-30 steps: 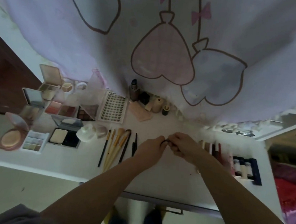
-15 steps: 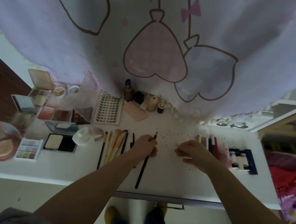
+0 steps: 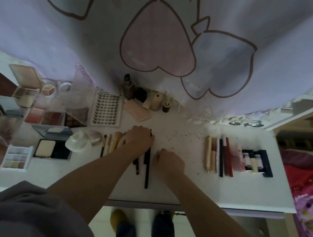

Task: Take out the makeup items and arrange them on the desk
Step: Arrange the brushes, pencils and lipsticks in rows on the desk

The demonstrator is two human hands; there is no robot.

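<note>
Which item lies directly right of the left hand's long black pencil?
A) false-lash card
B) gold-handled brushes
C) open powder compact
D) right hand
D: the right hand rests on the desk just right of the black pencil, which the left hand holds.

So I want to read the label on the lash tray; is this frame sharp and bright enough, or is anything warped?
Head view: dim, flat light with no glare; soft throughout, so only the large header on the lash tray is legible; the wide-angle lens bows the desk edges; the left hand on the black pencil is slightly blurred.
</note>
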